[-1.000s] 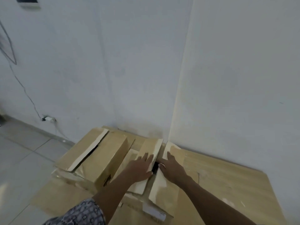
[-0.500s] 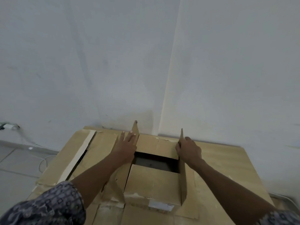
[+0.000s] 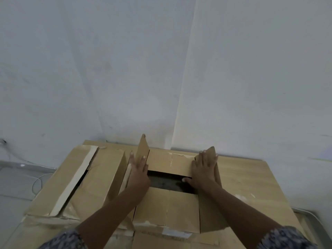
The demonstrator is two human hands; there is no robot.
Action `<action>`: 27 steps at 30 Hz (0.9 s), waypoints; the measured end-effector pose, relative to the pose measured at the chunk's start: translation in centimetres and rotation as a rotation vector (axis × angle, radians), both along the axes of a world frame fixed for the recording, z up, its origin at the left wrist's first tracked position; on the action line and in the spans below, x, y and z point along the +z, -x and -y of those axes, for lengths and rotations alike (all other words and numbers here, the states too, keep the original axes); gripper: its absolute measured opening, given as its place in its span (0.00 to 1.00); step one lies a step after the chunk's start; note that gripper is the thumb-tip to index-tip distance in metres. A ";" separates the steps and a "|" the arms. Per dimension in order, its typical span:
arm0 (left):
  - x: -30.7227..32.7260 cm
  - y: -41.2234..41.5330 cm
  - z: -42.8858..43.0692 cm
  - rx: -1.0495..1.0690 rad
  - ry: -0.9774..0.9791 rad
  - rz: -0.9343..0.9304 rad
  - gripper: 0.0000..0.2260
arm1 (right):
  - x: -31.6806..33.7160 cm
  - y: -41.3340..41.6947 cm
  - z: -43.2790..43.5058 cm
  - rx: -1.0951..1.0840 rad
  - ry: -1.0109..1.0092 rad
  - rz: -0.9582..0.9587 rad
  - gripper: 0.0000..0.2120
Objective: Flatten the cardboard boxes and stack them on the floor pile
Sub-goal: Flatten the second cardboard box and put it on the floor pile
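Observation:
A brown cardboard box (image 3: 167, 211) sits low in the middle, its top open onto a dark gap. My left hand (image 3: 139, 174) lies flat with straight fingers against the box's left flap (image 3: 142, 150), which stands upright. My right hand (image 3: 204, 169) presses with spread fingers on the right flap (image 3: 214, 166), pushing it outward. A second box (image 3: 80, 184) with a pale tape strip lies to the left, touching the first. Both rest on flat cardboard sheets (image 3: 251, 178) in the room's corner.
White walls (image 3: 107, 69) meet in a corner right behind the boxes. Grey tiled floor (image 3: 16, 186) with a thin white cable (image 3: 36, 182) lies at the left. A grey edge shows at the lower right.
Both hands have pulled the two top flaps apart, from closed over the box to upright and spread, exposing the dark inside. The view has shifted left and closer.

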State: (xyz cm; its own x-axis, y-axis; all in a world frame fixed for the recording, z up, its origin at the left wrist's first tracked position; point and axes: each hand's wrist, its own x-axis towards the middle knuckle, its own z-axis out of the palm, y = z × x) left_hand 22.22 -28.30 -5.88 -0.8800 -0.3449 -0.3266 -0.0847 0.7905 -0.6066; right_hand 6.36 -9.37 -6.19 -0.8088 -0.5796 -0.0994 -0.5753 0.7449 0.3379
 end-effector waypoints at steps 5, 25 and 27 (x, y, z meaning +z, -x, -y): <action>-0.3 -2.3 -0.1 0.078 -0.218 -0.053 0.25 | -1.2 0.3 1.5 0.024 0.007 -0.021 0.36; 7.1 -7.7 -1.1 0.564 -1.382 -0.643 0.38 | 4.3 2.9 0.0 -0.026 0.330 0.143 0.22; 7.8 -7.3 -2.0 0.485 -1.434 -0.653 0.33 | 4.7 2.1 0.2 0.018 0.354 0.124 0.21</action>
